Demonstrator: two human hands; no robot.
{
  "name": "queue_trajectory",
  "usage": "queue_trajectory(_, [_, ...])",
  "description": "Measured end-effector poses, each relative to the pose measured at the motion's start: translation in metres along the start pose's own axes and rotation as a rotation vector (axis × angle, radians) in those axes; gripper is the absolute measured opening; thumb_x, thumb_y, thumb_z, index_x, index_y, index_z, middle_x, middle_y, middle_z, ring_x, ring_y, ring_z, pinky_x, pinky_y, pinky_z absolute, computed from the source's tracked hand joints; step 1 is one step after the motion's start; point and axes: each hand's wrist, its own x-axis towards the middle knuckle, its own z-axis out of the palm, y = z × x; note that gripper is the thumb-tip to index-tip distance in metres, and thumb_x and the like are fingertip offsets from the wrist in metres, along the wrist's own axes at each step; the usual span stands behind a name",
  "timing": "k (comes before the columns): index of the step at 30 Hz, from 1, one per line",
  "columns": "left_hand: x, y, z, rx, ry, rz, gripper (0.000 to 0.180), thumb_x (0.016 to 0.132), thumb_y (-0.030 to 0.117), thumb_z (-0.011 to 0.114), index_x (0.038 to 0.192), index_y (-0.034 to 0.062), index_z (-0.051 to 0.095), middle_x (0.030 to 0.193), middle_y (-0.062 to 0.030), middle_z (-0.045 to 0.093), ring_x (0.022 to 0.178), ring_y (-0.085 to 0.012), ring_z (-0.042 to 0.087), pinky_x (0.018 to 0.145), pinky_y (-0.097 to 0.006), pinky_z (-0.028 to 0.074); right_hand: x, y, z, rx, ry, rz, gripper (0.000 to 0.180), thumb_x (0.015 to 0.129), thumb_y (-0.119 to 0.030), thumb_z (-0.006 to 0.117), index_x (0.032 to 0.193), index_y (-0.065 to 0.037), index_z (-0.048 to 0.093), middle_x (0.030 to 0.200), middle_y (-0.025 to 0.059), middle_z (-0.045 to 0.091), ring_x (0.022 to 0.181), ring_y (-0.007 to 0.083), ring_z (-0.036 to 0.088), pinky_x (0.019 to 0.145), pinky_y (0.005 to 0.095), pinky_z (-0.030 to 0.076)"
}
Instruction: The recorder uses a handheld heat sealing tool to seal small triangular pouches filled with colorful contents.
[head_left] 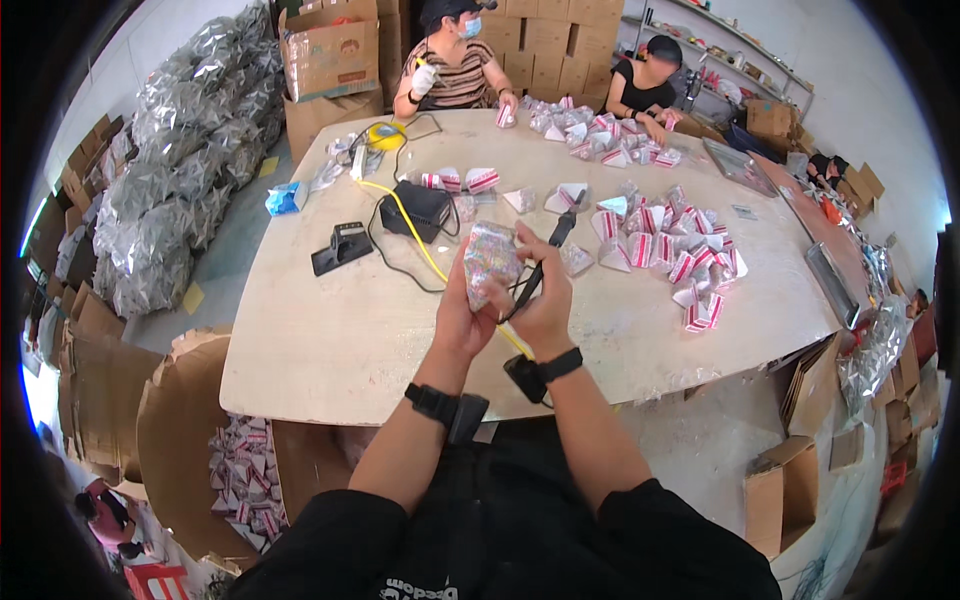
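Note:
My left hand (458,310) is closed around a clear packet (492,262) filled with tiny multicoloured bits that glitter. My right hand (548,312) grips a slim black tool (563,228) that slants up past the fingers, with a black cord looping by the palm. Its fingertips also touch the packet's right edge. What kind of tool it is cannot be made out. Just beyond my hands lie a few clear pyramid-shaped packets with red-and-white striped labels (482,180). A larger heap of such packets (665,240) sits to the right.
A black box-shaped device (416,210), a black stand (343,248) and a yellow cable (405,215) lie left of my hands. Two people sit across the table (330,350) near another packet heap (600,132). An open carton (160,440) of packets stands at the lower left.

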Motion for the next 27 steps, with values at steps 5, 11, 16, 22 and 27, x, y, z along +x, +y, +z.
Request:
queue_trajectory(5, [-0.040, -0.018, 0.034, 0.393, 0.168, 0.270, 0.050, 0.108, 0.026, 0.041, 0.154, 0.0113, 0.029, 0.144, -0.0128, 0.049, 0.126, -0.0263, 0.056, 0.107, -0.038, 0.049, -0.036, -0.020, 0.013, 0.206, 0.040, 0.040, 0.067, 0.071, -0.024, 0.090, 0.117, -0.003, 0.046, 0.134, 0.0249, 0.057, 0.120, 0.0347, 0.059, 0.101, 0.0405, 0.048])
queue_trajectory(11, [-0.060, -0.006, 0.036, 0.523, 0.342, 0.342, 0.045, 0.109, 0.030, 0.038, 0.148, 0.0077, 0.037, 0.139, -0.0136, 0.054, 0.124, -0.0277, 0.057, 0.105, -0.042, 0.050, -0.059, -0.029, 0.021, 0.422, 0.076, 0.182, 0.059, 0.078, -0.012, 0.082, 0.119, -0.004, 0.040, 0.136, 0.0293, 0.052, 0.123, 0.0303, 0.054, 0.105, 0.0395, 0.043])
queue_trajectory(16, [-0.080, 0.006, 0.042, 0.347, 0.440, 0.427, 0.043, 0.108, 0.037, 0.041, 0.135, 0.0054, 0.051, 0.127, -0.0123, 0.063, 0.113, -0.0257, 0.064, 0.097, -0.043, 0.053, -0.059, -0.045, 0.026, 0.517, 0.064, 0.207, 0.055, 0.080, -0.009, 0.077, 0.120, -0.004, 0.040, 0.134, 0.0284, 0.053, 0.123, 0.0288, 0.053, 0.107, 0.0392, 0.039])
queue_trajectory(22, [-0.130, 0.023, 0.050, 0.287, 0.682, 0.501, 0.047, 0.108, 0.044, 0.037, 0.129, 0.0066, 0.055, 0.125, -0.0121, 0.064, 0.113, -0.0241, 0.062, 0.096, -0.040, 0.051, -0.064, -0.050, 0.051, 0.624, -0.044, 0.274, 0.055, 0.082, -0.005, 0.078, 0.122, -0.003, 0.041, 0.133, 0.0247, 0.053, 0.120, 0.0259, 0.054, 0.104, 0.0384, 0.043])
queue_trajectory(27, [-0.163, 0.023, 0.056, 0.380, 0.647, 0.684, 0.049, 0.109, 0.042, 0.031, 0.141, 0.0079, 0.046, 0.139, -0.0116, 0.056, 0.126, -0.0258, 0.055, 0.110, -0.042, 0.042, -0.075, -0.076, 0.083, 0.808, -0.140, 0.324, 0.053, 0.084, -0.007, 0.078, 0.122, -0.003, 0.041, 0.133, 0.0240, 0.054, 0.119, 0.0259, 0.054, 0.105, 0.0377, 0.042])
